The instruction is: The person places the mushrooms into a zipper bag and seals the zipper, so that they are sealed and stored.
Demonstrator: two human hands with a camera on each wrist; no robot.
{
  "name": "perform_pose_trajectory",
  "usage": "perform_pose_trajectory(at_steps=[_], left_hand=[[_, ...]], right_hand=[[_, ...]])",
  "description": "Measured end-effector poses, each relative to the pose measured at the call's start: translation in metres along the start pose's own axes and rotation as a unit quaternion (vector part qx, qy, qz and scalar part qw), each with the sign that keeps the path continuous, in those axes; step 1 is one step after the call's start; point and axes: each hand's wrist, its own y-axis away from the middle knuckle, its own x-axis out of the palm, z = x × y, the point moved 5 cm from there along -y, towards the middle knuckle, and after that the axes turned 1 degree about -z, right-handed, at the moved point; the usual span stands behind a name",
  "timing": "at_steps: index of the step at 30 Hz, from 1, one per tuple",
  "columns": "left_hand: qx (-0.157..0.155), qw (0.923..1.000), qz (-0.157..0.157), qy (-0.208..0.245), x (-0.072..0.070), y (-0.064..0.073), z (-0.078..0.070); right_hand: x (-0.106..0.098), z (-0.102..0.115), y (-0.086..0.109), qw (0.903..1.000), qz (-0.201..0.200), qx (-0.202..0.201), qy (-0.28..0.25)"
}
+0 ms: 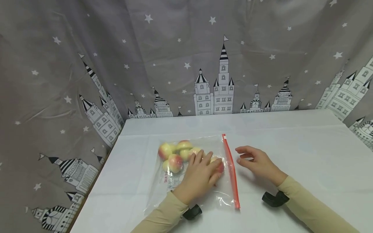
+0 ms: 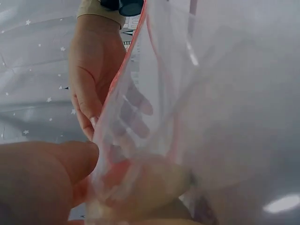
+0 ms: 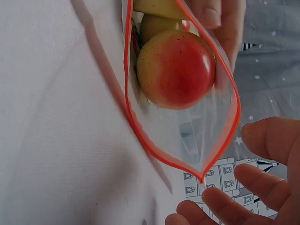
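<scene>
A clear zip bag [image 1: 155, 191] lies on the table with several yellow-and-red apples [image 1: 175, 163] inside. Its red zip edge [image 1: 232, 168] faces right, and the mouth gapes in the right wrist view. One speckled apple [image 3: 176, 70] sits just inside that mouth. My left hand [image 1: 196, 179] rests on top of the bag, fingers spread over the apples through the plastic. Just right of the zip edge, my right hand [image 1: 259, 163] hovers with bent fingers and holds nothing. Seen through the film in the left wrist view, an apple [image 2: 150, 185] is blurred.
A white cloth [image 1: 306, 152] covers the table. Behind and to the left hangs a grey curtain [image 1: 163, 42] printed with castles and stars. Black wrist mounts [image 1: 275, 198] sit on both forearms, below beige sleeves.
</scene>
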Motion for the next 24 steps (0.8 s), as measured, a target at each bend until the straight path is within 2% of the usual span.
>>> perform_pose_trajectory(at_steps=[4,8,12,16,19,24], left_hand=[[-0.004,1.0000,-0.002,0.006,-0.006,-0.008,-0.003],[-0.003,0.9997,0.009,-0.023,-0.013,-0.025,-0.006],[-0.021,0.9950,0.074,-0.064,-0.012,-0.047,-0.007],[-0.029,0.9845,0.144,-0.096,-0.010,-0.067,-0.009],[-0.038,0.9791,0.177,-0.093,-0.007,-0.081,-0.008],[-0.081,0.9709,0.214,-0.070,0.003,-0.099,0.001]], right_hand=[[0.002,0.001,-0.002,1.0000,0.007,0.001,-0.007],[0.003,-0.001,-0.002,0.9999,0.007,0.000,-0.007],[0.004,-0.003,-0.003,0.9999,0.009,0.000,-0.004],[0.004,-0.004,-0.003,1.0000,0.007,0.002,0.001],[0.004,-0.005,-0.003,1.0000,0.000,0.002,0.005],[0.008,-0.003,-0.007,0.9999,-0.009,-0.005,0.003]])
